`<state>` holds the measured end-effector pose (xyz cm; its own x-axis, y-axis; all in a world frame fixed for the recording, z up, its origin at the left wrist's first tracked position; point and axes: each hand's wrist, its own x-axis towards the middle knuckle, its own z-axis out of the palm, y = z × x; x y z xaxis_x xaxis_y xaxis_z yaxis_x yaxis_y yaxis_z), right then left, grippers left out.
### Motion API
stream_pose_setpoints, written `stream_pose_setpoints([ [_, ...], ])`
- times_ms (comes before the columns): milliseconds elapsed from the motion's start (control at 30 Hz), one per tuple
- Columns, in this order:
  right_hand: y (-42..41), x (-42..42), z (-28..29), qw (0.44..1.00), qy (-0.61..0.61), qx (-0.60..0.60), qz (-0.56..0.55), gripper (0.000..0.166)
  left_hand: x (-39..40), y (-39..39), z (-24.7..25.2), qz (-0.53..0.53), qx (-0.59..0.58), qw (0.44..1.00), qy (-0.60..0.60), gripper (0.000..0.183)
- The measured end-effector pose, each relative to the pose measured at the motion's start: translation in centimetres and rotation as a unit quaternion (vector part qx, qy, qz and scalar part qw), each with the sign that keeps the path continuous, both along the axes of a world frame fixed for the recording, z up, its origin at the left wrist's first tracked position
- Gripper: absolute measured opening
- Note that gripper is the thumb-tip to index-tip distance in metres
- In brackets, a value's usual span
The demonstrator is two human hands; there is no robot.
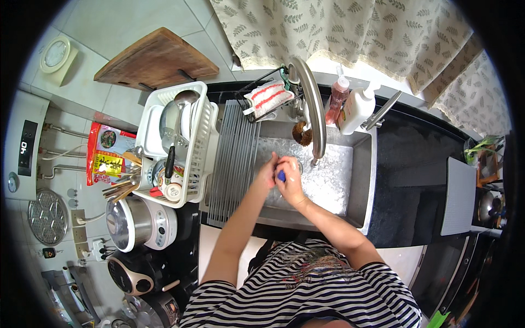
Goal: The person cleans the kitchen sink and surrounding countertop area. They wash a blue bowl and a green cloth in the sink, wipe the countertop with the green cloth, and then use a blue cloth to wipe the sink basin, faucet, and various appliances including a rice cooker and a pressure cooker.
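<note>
Over the stainless steel sink [332, 192] my two hands are close together, touching at the fingers. My right hand [292, 180] is curled around a small blue object [281, 176]; most of it is hidden, so its kind is unclear. Its skin looks wet. My left hand [268, 172] is pressed against the right one, thumb side up, and whether it holds anything is hidden. The curved metal faucet [318, 115] arches above, its spout [315, 162] just right of my hands. Water drops cover the basin floor.
A roll-up drying rack [231, 164] covers the sink's left side, beside a white dish basket [201, 147] full of dishes. Behind the sink stand a wire caddy with a striped cloth [270, 98], a brown scrub brush [302, 134], a pink bottle [338, 100] and a white pump bottle [357, 108].
</note>
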<state>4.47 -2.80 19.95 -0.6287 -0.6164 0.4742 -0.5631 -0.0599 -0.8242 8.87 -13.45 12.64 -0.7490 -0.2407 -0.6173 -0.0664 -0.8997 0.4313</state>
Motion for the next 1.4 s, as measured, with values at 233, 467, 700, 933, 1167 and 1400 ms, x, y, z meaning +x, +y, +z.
stream_pose_setpoints([
  [233, 1.3, 1.2, -0.8, 0.913, 0.322, 0.079, 0.236, 0.011, -2.2, -1.9, 4.4, -0.358, -0.122, 0.925, -0.034, 0.035],
  [467, 0.0, 3.1, -5.3, 0.818, 0.428, 0.211, 0.321, 0.025, -2.5, 0.8, 4.0, -0.450, -0.295, 0.832, -0.135, 0.035],
  [700, 0.0, 4.8, -10.9, 0.804, 0.471, 0.208, 0.296, 0.022, -1.2, 2.8, -0.9, -0.420, -0.570, 0.685, -0.172, 0.038],
  [933, 1.0, 5.4, -10.3, 0.799, 0.424, 0.285, 0.316, 0.024, -0.1, 2.1, -1.7, -0.369, -0.523, 0.749, -0.169, 0.028],
  [1167, 5.3, 5.2, -2.7, 0.994, -0.011, 0.090, 0.060, 0.034, 4.2, -1.6, 4.4, -0.153, -0.164, 0.970, -0.096, 0.034],
  [1400, 5.2, 9.0, -0.1, 0.972, 0.005, 0.087, 0.218, 0.029, 8.0, -1.5, 4.7, -0.012, -0.579, 0.806, -0.119, 0.040],
])
